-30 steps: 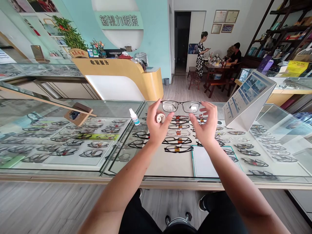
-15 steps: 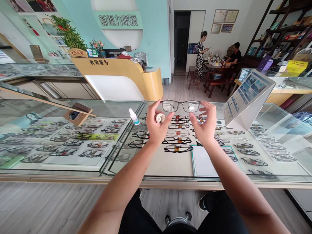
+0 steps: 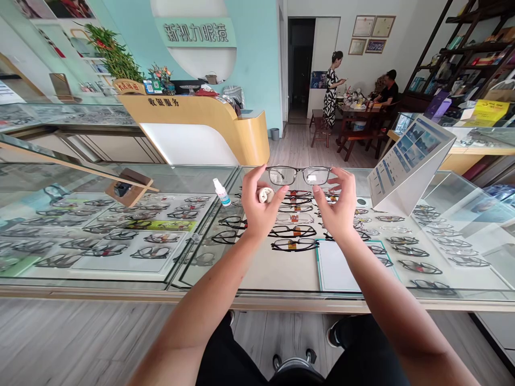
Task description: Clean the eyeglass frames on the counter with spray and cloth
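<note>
A pair of dark-framed eyeglasses (image 3: 298, 172) is held up above the glass counter, lenses upright. My left hand (image 3: 260, 206) pinches its left side between thumb and fingers. Tucked in the same palm is a rolled whitish cloth (image 3: 266, 195). On the right side of the frame, my right hand (image 3: 337, 206) grips with thumb and fingers. To the left of my left hand stands a small white spray bottle (image 3: 221, 192) with a blue-and-white label.
Under the glass countertop (image 3: 257, 279) lie rows of eyeglasses (image 3: 293, 231). A white display card (image 3: 412, 163) stands at right, a wooden stand (image 3: 129, 187) at left. Behind are a yellow-and-white reception desk (image 3: 193, 118) and two people, one standing (image 3: 331, 91), one seated (image 3: 389, 88).
The eyeglasses have tilted very slightly in my hands. Both hands keep the same hold, and everything else stays in place.
</note>
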Tool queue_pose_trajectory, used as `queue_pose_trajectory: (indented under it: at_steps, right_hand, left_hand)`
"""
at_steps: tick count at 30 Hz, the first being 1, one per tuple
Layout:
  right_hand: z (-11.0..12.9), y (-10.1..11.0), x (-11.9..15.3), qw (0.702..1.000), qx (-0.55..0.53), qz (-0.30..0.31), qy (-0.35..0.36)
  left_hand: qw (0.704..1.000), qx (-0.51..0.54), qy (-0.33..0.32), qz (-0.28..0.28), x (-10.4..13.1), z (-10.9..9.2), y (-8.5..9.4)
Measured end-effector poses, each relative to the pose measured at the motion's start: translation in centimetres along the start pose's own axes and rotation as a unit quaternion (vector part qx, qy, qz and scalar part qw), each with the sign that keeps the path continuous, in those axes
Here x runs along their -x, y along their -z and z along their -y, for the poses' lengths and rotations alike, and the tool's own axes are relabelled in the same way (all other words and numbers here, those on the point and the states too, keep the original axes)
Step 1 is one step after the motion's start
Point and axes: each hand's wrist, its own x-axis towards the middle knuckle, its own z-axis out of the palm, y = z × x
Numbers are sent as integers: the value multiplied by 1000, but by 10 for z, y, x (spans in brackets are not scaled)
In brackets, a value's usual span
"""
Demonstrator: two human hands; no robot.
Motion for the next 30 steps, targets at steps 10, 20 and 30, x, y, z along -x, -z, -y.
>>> queue_pose_trajectory:
  at_steps: [10,20,30]
  right_hand:
    - [-2,0,1,1000,-8,3,-3]
    - [0,0,0,1000,5,6,1]
    - [0,-1,1,1000,-8,5,-7]
  left_hand:
    - [1000,14,16,7,1,-1,0]
    - [999,10,30,16,0,-4,0]
    - [1000,9,20,12,0,-4,0]
